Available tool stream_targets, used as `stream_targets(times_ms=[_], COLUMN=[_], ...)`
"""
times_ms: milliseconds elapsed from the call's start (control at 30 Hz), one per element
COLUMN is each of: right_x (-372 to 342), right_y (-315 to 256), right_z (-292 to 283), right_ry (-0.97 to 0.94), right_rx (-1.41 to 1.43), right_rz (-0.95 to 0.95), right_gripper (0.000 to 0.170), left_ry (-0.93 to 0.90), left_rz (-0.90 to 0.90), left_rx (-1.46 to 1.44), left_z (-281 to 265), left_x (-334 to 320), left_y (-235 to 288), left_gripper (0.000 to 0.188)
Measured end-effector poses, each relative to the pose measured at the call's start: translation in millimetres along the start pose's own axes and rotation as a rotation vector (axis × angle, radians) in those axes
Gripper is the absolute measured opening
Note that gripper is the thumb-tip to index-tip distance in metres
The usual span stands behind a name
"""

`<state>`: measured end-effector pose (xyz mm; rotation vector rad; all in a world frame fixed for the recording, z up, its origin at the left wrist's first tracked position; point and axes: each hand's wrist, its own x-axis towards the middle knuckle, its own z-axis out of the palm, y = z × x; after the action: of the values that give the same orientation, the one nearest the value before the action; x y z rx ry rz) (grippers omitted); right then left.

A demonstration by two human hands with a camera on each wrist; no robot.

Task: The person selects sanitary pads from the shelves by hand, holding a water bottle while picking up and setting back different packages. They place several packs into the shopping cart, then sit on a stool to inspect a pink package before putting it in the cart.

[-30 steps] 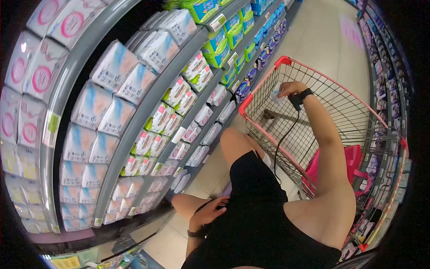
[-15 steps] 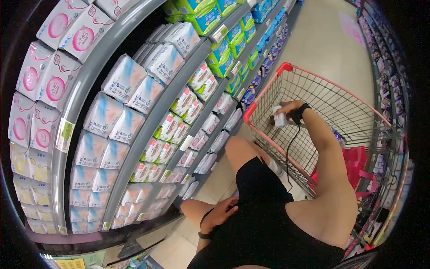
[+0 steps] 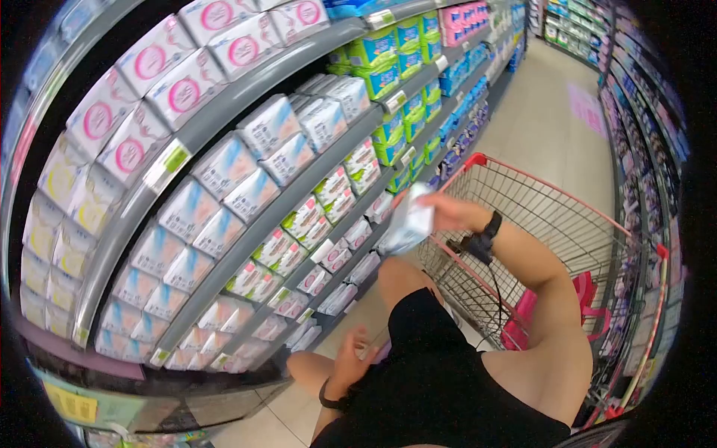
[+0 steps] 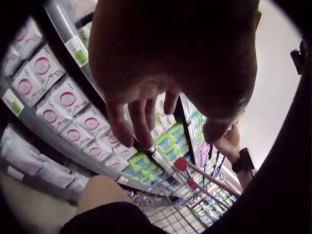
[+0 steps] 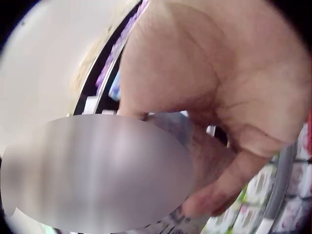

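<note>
White packet [image 3: 411,224] (blurry), long axis aslant toward the knee [image 3: 399,284]

- Held pack [image 3: 409,224]: pale wrap with a plastic look — finish blurred.
- Shelved packs [image 3: 270,127]: smooth plastic film, lightly glossy.
- Shelf edge [image 3: 330,151]: smooth, grey, metal-looking.
- Trolley basket [image 3: 556,205]: metal wire — with smooth red plastic corner [image 3: 476,159].
- Clothing [image 3: 448,381]: matt black cloth.
- Floor [image 3: 534,97]: smooth tile, soft sheen.
</note>
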<state>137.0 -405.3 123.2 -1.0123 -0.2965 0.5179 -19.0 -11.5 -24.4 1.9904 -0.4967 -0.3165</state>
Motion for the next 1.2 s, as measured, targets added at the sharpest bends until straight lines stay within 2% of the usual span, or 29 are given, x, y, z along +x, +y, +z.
stream_targets(times_ms=[33, 67, 133, 167, 200, 267, 367, 400, 467, 500, 567, 633, 733, 800, 933, 1033, 1133, 1200], right_x=[18.2, 41.7, 58.9, 66.9, 68.9, 59.2, 61.2, 61.0, 57.8, 54.6, 53.3, 51.9, 53.5, 56.9, 70.1, 73.6, 75.9, 77.6], right_y=[20.6, 51.0, 79.8, 113.5, 141.4, 169.5, 219.0, 220.3, 229.0, 229.9, 227.4, 212.3, 215.6, 203.3, 186.7, 182.7, 174.6, 185.5], right_z=[18.9, 29.2, 94.7, 110.0, 129.1, 161.9, 138.3, 130.4, 120.6, 117.9, 120.5, 127.0, 123.5, 122.6, 116.7, 114.3, 116.4, 107.6], right_ry=[0.096, 0.067, -0.115, -0.267, -0.384, -0.481, -0.766, -0.829, -0.836, -0.831, -0.791, -0.783, -0.75, -0.721, -0.737, -0.663, -0.463, -0.393], right_rx=[-0.003, -0.065, -0.291, -0.255, -0.287, -0.304, -0.492, -0.641, -0.588, -0.558, -0.725, -0.842, -0.776, -0.762, -0.736, -0.629, -0.857, -1.071], right_rz=[0.113, 0.221, 0.327, 0.435, 0.413, 0.639, 0.612, 0.63, 0.589, 0.57, 0.451, 0.312, 0.1, 0.165, 0.355, 0.288, 0.195, -0.021], right_gripper=[0.042, 0.04, 0.044, 0.047, 0.051, 0.053, 0.05, 0.044, 0.041, 0.04, 0.045, 0.049, 0.054, 0.055, 0.058, 0.07, 0.085, 0.093], left_ry=[0.162, 0.327, 0.501, 0.593, 0.662, 0.69, 0.797, 0.808, 0.829, 0.841, 0.893, 0.815, 0.656, 0.605, 0.496, 0.508, 0.616, 0.605], left_rz=[0.064, 0.127, 0.14, 0.149, 0.229, 0.06, -0.115, -0.206, -0.282, -0.299, -0.361, -0.27, -0.153, -0.105, -0.156, -0.167, -0.126, -0.075], left_rx=[-0.057, -0.11, -0.192, -0.232, -0.053, -0.111, -0.126, -0.325, -0.55, -0.604, -0.655, -0.666, -0.533, -0.534, -0.8, -0.845, -0.67, -0.371], left_z=[-3.8, -7.7, -13.8, -15.8, -19.1, -23.5, -39.6, -35.4, -18.2, -12.7, -4.7, 1.8, -8.6, -18.4, -28.1, -33.7, -30.4, -29.4], left_x=[1.9, 2.6, -0.9, -2.9, -4.1, -21.3, -58.7, -69.5, -83.9, -82.2, -72.8, -59.5, -38.8, -27.6, -21.0, -10.0, 7.5, 17.2], left_y=[13.8, 25.7, 41.2, 44.8, 42.0, 48.6, 36.9, 11.4, -21.3, -20.6, -4.2, -5.0, 3.9, 20.3, 0.4, 8.9, 21.0, 33.1], left_gripper=[0.073, 0.08, 0.087, 0.09, 0.078, 0.071, 0.051, 0.049, 0.044, 0.041, 0.039, 0.044, 0.047, 0.048, 0.052, 0.053, 0.055, 0.057])
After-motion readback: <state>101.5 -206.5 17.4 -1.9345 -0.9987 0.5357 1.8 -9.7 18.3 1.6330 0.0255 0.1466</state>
